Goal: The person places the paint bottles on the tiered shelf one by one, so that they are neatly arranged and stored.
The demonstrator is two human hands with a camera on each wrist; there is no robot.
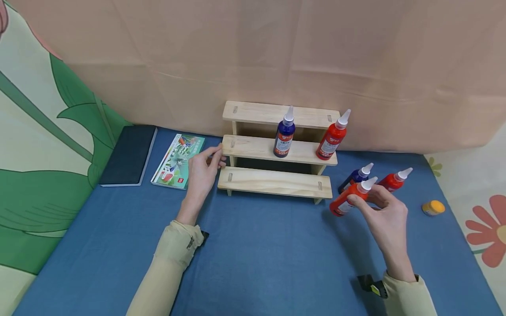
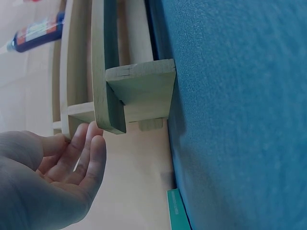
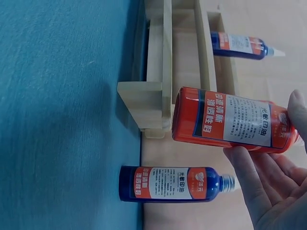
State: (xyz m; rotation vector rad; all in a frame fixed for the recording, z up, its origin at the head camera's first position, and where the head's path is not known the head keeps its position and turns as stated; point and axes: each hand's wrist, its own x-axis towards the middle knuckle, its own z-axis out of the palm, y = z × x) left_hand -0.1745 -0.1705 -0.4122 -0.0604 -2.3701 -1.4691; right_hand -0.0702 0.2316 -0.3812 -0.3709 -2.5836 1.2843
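Note:
A three-step wooden stand (image 1: 272, 181) rests on the blue cloth. At the left end of its middle board, my left hand (image 1: 203, 169) pinches the edge between thumb and fingertips; the left wrist view has the board end (image 2: 71, 125) between them. My right hand (image 1: 385, 213) grips a red ink bottle (image 1: 345, 202) near its white nozzle, tilted and raised off the cloth, right of the lowest step. The label faces the right wrist camera. A blue bottle (image 1: 284, 139) and a red bottle (image 1: 331, 139) stand on the middle board.
Behind the held bottle stand another blue bottle (image 1: 352, 177) and another red bottle (image 1: 391, 181). A small yellow-capped jar (image 1: 433, 207) is farther right. An illustrated booklet (image 1: 178, 160) and a dark book (image 1: 128, 153) lie at the left. A beige cloth (image 1: 276, 48) hangs behind the stand.

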